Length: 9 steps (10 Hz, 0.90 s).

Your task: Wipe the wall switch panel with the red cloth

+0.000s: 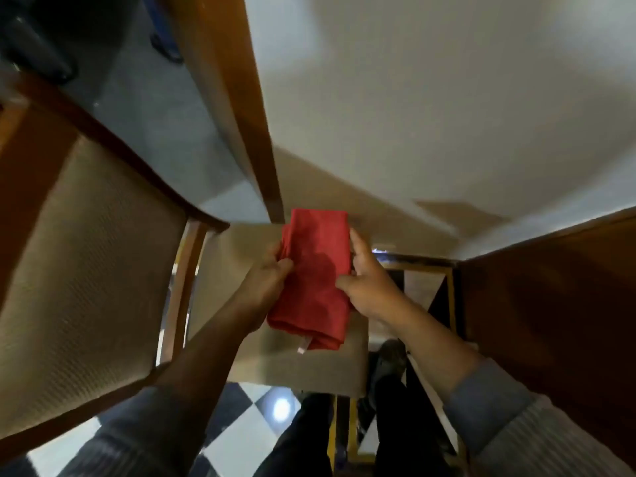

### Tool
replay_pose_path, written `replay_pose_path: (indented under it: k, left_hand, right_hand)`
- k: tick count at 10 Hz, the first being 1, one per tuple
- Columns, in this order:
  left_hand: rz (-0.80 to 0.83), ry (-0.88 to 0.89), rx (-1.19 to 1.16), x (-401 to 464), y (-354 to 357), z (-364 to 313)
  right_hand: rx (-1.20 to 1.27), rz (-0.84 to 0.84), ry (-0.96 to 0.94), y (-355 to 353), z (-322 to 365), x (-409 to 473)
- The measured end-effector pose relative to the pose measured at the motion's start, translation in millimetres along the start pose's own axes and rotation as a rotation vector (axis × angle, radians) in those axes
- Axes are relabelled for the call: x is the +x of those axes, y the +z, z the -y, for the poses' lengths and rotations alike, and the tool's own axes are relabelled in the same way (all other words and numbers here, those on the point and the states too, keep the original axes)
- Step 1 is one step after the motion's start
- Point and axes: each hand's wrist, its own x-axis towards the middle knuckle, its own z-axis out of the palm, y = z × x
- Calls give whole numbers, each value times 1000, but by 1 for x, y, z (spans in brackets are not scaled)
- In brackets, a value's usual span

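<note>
A folded red cloth (316,273) with a small white tag at its lower edge hangs between both my hands, in front of my chest. My left hand (265,280) pinches its left edge. My right hand (368,280) grips its right edge, thumb across the front. The cloth is held over a tan chair seat, close to the white wall (430,115). No wall switch panel shows in this view.
A wooden chair (86,256) with tan woven upholstery fills the left; its seat (309,366) lies under the cloth. A dark brown wooden surface (550,304) stands at the right. Below are a black-and-white checkered floor (241,425) and my legs.
</note>
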Motion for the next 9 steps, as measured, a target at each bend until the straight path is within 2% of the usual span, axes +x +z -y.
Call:
replay_pose_path:
  k: [3, 5, 7, 8, 9]
  left_hand:
    - [56, -182, 32, 63, -11, 128]
    - [-53, -294, 121, 77, -10, 188]
    - [-75, -242, 385, 67, -9, 214]
    - [-16, -208, 632, 59, -14, 212]
    - [-7, -171, 940, 50, -18, 202]
  right_hand:
    - [20, 56, 187, 54, -129, 63]
    - [-61, 160, 198, 77, -190, 79]
    - [-375, 56, 182, 87, -209, 80]
    - [-540, 39, 199, 82, -201, 71]
    - [-592, -20, 171, 68, -186, 62]
